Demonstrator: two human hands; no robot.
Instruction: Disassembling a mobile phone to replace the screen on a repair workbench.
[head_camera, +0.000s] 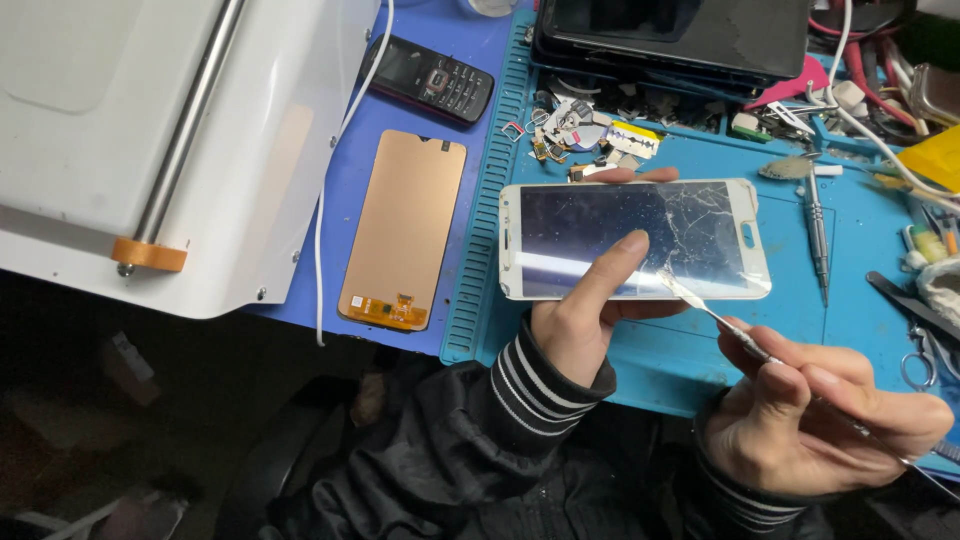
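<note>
Left hand (575, 320) has the phone (635, 240) held flat above the blue mat (800, 270), thumb pressed on the glass near the middle, other fingers wrapped underneath w/ one tip peeking over the top edge. Glass is cracked bad on the right half, spiderweb pattern. Right hand (820, 420) is pinching a thin metal pry tool (720, 318) between thumb and fingers, tip touching the lower right edge of the phone, right where the cracks are thickest.

How I'd do this bit imo — keep the blade as flat as possible and slide along the seam, don't lever up. Broken glass there will probably shed splinters, so go slow and keep the thumb off the cracked zone like it is now. Support from under matters, since a phone held in the air flexes more than one lying on the mat.

Stuff I can't make out: whether the tip is actually under the glass or just resting on top — too small and glare-y. The tool's back end runs out of frame bottom right. The fingers under the phone are mostly hidden. The copper-backed screen (405, 230) lies well apart on the left, beside the white machine (130, 140) which is cut off by the frame. The parts pile (590, 125) up top is a blur of bits, can't ID most.
</note>
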